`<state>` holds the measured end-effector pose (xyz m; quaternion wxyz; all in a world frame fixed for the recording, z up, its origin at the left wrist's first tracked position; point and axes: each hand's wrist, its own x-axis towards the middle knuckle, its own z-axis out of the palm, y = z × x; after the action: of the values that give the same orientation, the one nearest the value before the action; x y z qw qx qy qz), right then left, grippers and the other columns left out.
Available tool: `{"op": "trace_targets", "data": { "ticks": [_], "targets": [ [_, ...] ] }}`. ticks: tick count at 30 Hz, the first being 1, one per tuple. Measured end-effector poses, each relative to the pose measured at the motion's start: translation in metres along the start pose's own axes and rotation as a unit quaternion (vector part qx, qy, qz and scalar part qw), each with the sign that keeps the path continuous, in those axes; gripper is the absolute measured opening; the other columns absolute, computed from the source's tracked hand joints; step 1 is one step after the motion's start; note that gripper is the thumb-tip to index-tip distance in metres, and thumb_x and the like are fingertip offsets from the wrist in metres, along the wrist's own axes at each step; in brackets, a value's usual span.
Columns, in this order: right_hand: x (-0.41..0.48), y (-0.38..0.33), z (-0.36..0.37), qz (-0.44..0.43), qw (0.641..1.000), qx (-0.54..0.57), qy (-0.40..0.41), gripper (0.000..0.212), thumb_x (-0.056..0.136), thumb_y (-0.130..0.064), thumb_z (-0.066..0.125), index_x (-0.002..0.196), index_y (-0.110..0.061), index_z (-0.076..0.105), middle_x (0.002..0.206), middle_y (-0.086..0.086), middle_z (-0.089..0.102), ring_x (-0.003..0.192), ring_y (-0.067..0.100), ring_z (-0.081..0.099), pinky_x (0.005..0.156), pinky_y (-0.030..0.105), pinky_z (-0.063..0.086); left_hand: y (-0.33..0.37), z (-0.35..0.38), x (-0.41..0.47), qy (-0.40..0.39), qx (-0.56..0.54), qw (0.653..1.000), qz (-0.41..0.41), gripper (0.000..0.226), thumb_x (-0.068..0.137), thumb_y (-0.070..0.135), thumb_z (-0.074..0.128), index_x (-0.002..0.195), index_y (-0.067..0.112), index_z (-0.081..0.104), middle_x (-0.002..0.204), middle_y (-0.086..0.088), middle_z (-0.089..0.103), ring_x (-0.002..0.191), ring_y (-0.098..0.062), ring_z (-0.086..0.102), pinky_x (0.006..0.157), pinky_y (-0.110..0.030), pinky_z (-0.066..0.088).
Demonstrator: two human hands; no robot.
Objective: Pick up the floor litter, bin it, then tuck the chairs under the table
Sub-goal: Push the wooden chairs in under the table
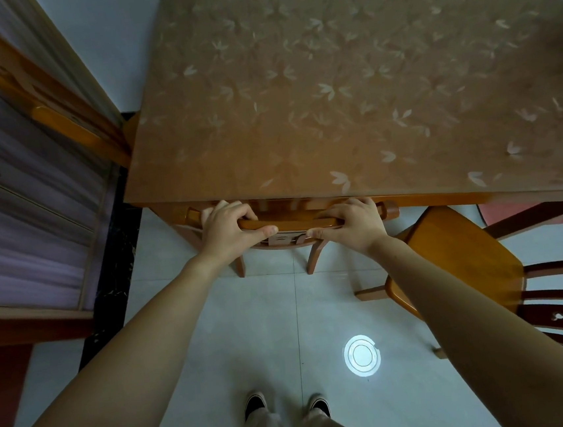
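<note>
A wooden chair (294, 221) stands pushed under the near edge of the table (346, 79), with only its top rail and two back legs showing. My left hand (232, 230) grips the left part of the rail, thumb on the near side. On the right part of the same rail my right hand (351, 222) holds on in the same way. The table top carries a brown cloth with a pale leaf pattern. No litter is visible on the tiled floor.
A second wooden chair (466, 257) stands pulled out to the right, its slatted back at the frame's right edge. A third chair (45, 98) sits at the table's left end beside a cabinet (14, 204). My shoes (284, 402) stand on pale floor tiles with a round light reflection (362, 355).
</note>
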<state>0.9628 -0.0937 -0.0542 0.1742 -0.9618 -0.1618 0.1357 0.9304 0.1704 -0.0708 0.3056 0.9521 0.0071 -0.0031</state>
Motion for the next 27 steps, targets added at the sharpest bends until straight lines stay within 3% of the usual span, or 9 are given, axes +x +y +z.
{"op": "trace_targets", "data": {
  "ticks": [4, 8, 15, 27],
  "targets": [
    [0.006, 0.002, -0.002, 0.000, 1.000, 0.006, -0.003, 0.060, 0.079, -0.078, 0.045, 0.105, -0.033, 0.073, 0.108, -0.007, 0.070, 0.115, 0.017, 0.050, 0.100, 0.033, 0.022, 0.003, -0.001, 0.006, -0.001, -0.006, 1.000, -0.001, 0.041, 0.071, 0.069, 0.066, 0.071, 0.028, 0.060, 0.075, 0.021, 0.052, 0.088, -0.009, 0.045, 0.082, -0.032, 0.021],
    [0.010, 0.002, -0.005, -0.006, 1.000, 0.013, 0.007, 0.051, 0.083, -0.071, 0.052, 0.114, -0.035, 0.070, 0.119, -0.009, 0.067, 0.122, 0.017, 0.048, 0.105, 0.035, 0.021, 0.003, -0.002, 0.013, -0.004, -0.005, 1.000, -0.003, 0.041, 0.071, 0.068, 0.067, 0.070, 0.028, 0.059, 0.075, 0.021, 0.053, 0.088, -0.010, 0.046, 0.082, -0.033, 0.022],
    [0.020, 0.012, -0.006, -0.005, 1.000, 0.005, -0.010, 0.078, 0.069, -0.091, 0.030, 0.111, -0.039, 0.071, 0.116, -0.011, 0.069, 0.118, 0.014, 0.049, 0.100, 0.034, 0.022, 0.007, 0.002, 0.021, -0.003, -0.003, 1.000, -0.006, 0.042, 0.070, 0.070, 0.066, 0.070, 0.029, 0.058, 0.077, 0.020, 0.053, 0.087, -0.009, 0.045, 0.082, -0.032, 0.021],
    [0.030, 0.017, -0.009, -0.012, 1.000, -0.012, -0.004, 0.077, 0.071, -0.087, 0.030, 0.113, -0.037, 0.071, 0.115, -0.012, 0.069, 0.115, 0.016, 0.050, 0.100, 0.035, 0.023, 0.008, 0.003, 0.032, -0.006, 0.007, 1.000, -0.010, 0.044, 0.072, 0.071, 0.064, 0.071, 0.027, 0.059, 0.077, 0.018, 0.055, 0.087, -0.009, 0.045, 0.082, -0.031, 0.020]
  ]
}}
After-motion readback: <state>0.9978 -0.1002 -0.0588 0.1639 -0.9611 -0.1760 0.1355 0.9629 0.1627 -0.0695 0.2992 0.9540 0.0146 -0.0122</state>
